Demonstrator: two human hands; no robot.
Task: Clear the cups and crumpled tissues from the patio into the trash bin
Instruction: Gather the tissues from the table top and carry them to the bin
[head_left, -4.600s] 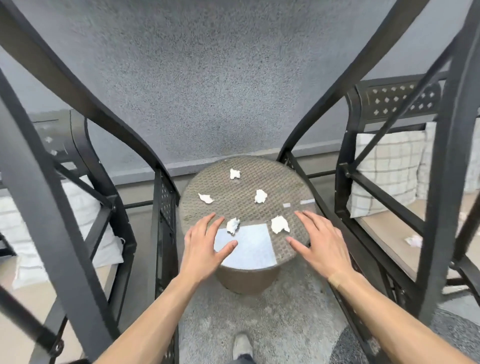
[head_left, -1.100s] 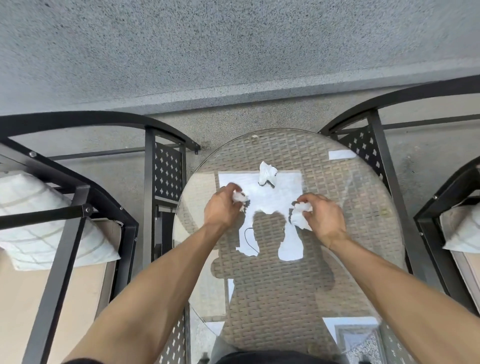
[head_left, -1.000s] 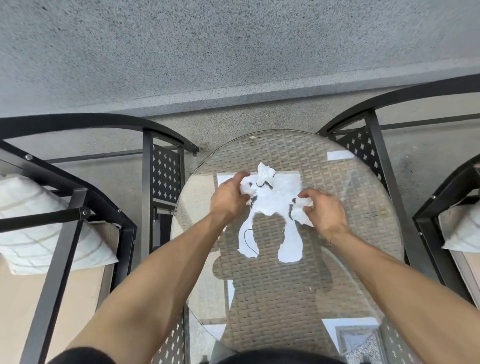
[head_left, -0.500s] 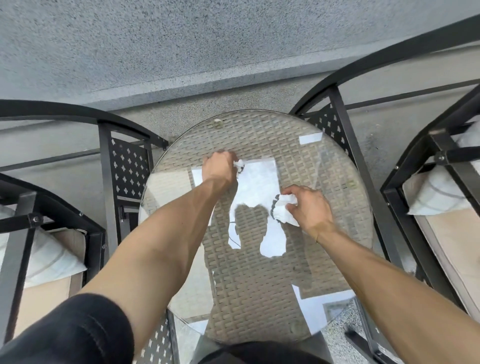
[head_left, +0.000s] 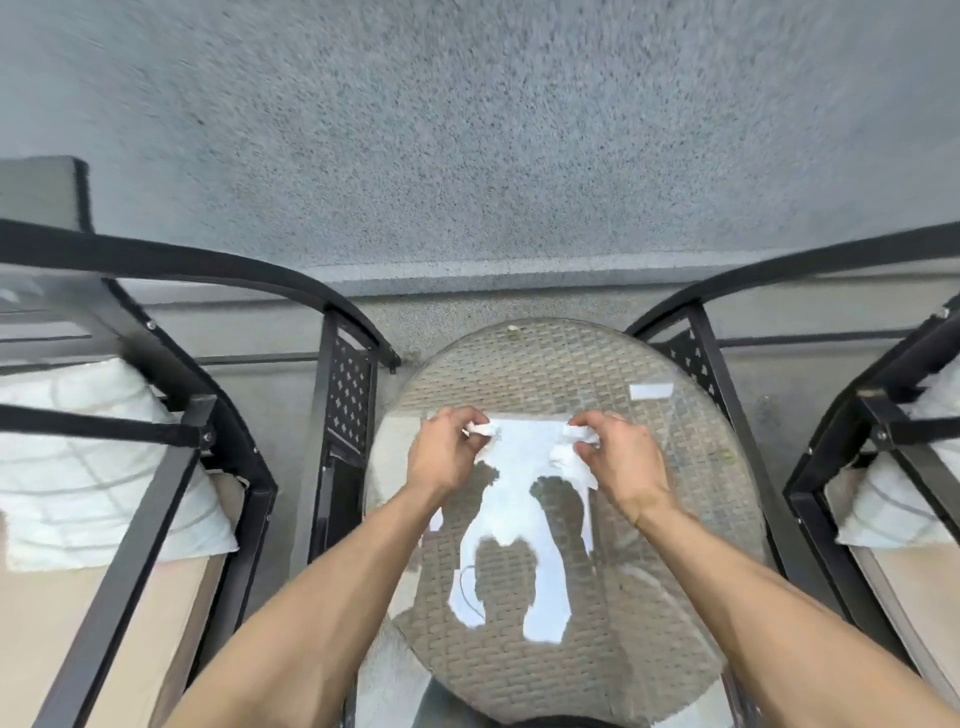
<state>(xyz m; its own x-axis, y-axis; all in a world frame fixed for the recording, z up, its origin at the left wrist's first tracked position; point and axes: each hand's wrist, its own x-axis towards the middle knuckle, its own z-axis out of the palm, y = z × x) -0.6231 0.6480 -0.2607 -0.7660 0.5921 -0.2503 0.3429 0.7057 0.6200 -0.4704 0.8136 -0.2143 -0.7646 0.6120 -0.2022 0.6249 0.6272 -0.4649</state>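
Item: two bare hands with crumpled tissues over a round glass-topped wicker table.

Left hand (head_left: 444, 457): forearm reaching up from the lower left, wrist straight, knuckles up, fingers curled closed round a wad of crumpled tissue (head_left: 480, 429) that shows white past the fingertips. Right hand (head_left: 621, 460): forearm reaching in from the lower right, back of the hand up, fingers curled closed on a second wad of tissue (head_left: 574, 447), part of it bulging out below the thumb. Both hands are held level with each other, apart, over the far half of the table (head_left: 691, 519). Glass shows a bright sky reflection with the person's silhouette. Black metal chairs with pale cushions (head_left: 93, 457) stand on either side.
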